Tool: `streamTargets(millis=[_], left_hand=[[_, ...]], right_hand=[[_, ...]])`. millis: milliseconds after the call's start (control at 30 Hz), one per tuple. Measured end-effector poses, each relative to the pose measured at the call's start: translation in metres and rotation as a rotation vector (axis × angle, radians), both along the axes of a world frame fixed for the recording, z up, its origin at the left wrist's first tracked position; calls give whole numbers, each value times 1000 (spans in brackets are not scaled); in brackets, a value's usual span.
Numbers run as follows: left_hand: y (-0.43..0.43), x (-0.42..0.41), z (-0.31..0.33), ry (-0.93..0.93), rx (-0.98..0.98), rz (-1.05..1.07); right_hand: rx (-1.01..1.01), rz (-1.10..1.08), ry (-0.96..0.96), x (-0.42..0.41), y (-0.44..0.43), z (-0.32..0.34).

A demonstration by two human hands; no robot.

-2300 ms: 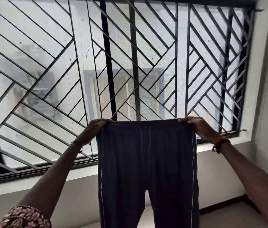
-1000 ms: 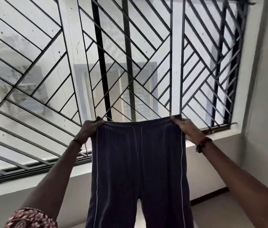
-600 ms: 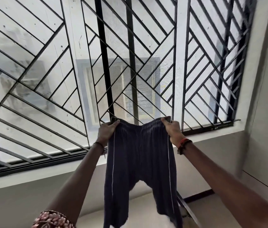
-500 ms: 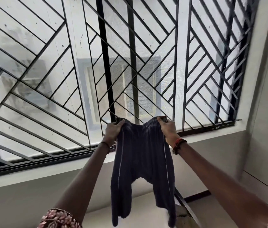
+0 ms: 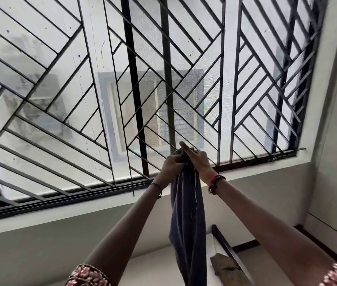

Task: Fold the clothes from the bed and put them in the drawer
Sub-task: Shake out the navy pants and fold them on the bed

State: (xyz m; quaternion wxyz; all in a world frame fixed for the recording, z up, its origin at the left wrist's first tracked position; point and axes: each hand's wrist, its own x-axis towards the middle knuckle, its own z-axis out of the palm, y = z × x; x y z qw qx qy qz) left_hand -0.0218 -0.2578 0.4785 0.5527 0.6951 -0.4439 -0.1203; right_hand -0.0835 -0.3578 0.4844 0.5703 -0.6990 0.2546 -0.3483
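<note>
Your left hand (image 5: 170, 167) and right hand (image 5: 199, 162), touching, both grip the trousers (image 5: 187, 223) at the waistband before the window (image 5: 122, 89) bottom rail; the long axis hangs straight down below them, both hands equally near, so I'd guess the hem comes up next.

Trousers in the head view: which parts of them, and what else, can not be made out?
Head view, all four:
Waistband of the trousers: covered by the left hand and the right hand, which grip it.
Leg ends: cut off by the bottom edge.
The bed and the drawer: outside this view.
The brown object at lower right: partly behind the trousers, too unclear to name.
</note>
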Motion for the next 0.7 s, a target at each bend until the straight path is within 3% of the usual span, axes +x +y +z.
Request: streamTargets(millis=[167,300,467,600,700], left_hand=[[-6,-6,-12,-162,81,-40],[-3,1,-18,-223,87,-154],[4,19,0,-491,94,0],[12,20,18,-565,470,-120],[13,24,26,-529,573,-208]], right_hand=[[-126,3,71,-10,-8,-5],[-79,-12,92,-14,-24,-18],[-8,215,45,-33,-23,-18],[55,418,10,-48,-28,-16],[50,556,12,-59,-32,-10]])
